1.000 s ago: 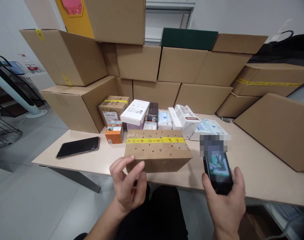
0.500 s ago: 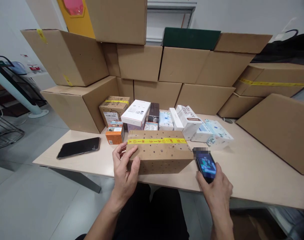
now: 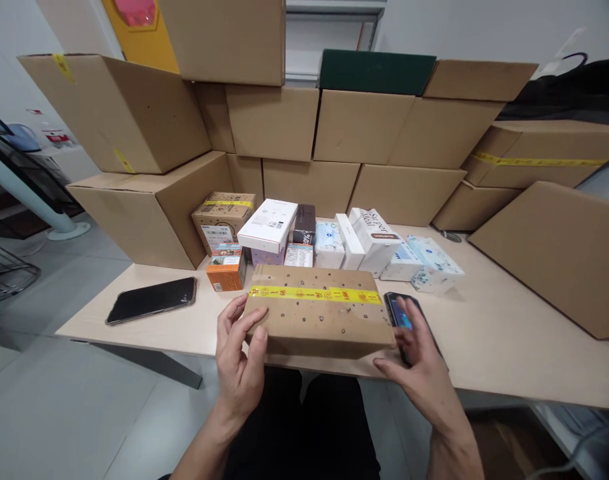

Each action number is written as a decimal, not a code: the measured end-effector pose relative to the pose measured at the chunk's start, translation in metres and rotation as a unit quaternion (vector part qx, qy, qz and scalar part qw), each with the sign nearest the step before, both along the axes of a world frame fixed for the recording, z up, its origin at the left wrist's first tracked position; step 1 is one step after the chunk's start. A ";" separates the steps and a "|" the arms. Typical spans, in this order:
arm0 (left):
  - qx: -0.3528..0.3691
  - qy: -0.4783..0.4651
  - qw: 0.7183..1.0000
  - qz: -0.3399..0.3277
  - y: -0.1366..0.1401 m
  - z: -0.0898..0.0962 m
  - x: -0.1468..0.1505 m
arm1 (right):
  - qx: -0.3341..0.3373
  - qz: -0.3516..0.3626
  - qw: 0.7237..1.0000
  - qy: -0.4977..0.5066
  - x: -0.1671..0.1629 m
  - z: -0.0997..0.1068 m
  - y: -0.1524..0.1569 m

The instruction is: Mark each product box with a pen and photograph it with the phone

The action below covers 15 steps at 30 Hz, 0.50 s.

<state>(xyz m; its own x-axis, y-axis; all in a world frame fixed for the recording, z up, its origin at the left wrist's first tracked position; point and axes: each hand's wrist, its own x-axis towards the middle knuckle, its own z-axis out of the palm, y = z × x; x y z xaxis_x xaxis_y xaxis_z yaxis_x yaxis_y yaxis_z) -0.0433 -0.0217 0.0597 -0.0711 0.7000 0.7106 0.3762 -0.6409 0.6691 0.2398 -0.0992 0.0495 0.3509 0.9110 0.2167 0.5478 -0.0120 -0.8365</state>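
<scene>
A brown cardboard box [image 3: 319,320] with yellow printed tape lies in front of me at the table's near edge, its top tilted toward me. My left hand [image 3: 241,357] grips its left end, thumb at the front and fingers over the side and top. Close to the box's right end is my right hand [image 3: 417,367], fingers apart and holding nothing. Partly hidden behind that hand, a smartphone [image 3: 400,313] with a lit screen lies on the table. Whether the right fingertips touch the box, I cannot tell.
On the table [image 3: 509,333], a dark-screened phone [image 3: 151,300] lies at left. Behind the box stand an orange box [image 3: 226,270], a white box [image 3: 267,225], tissue packs [image 3: 434,263] and other small packages. Large cartons [image 3: 367,127] are stacked along the back and sides.
My right hand has let go of the smartphone, leaving it on the table, and has opened beside the box's right end. The box now tilts more toward me, with my left hand still on it.
</scene>
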 end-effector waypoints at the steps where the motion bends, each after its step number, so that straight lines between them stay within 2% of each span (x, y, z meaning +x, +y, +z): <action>1: 0.004 -0.007 1.000 0.001 -0.001 -0.001 -0.002 | -0.007 0.050 0.998 0.028 -0.003 0.006 0.003; 3: 0.010 -0.025 1.000 0.002 -0.001 -0.003 -0.007 | -0.030 0.128 0.990 0.045 -0.009 0.016 0.010; 6: 0.028 -0.069 0.997 0.012 0.002 -0.007 -0.015 | -0.047 0.173 0.984 0.025 -0.015 0.021 0.015; 9: 0.047 -0.108 0.993 0.019 0.004 -0.009 -0.019 | -0.040 0.175 0.984 0.002 -0.018 0.021 0.008; 12: 0.052 -0.127 0.990 -0.002 0.001 -0.005 -0.014 | -0.019 0.164 0.986 0.007 -0.016 0.015 -0.012; 15: 0.057 -0.155 0.985 -0.048 -0.006 0.003 -0.001 | 0.061 0.098 0.993 0.029 -0.008 0.009 -0.041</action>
<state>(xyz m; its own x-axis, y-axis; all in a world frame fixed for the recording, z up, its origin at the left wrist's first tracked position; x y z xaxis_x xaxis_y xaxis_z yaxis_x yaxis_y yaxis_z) -0.0445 -0.0278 0.0626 -0.2343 0.6302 0.7402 0.0994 -0.7419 0.6631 0.2322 -0.1405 0.0584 0.1844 0.9314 0.3137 0.4801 0.1931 -0.8557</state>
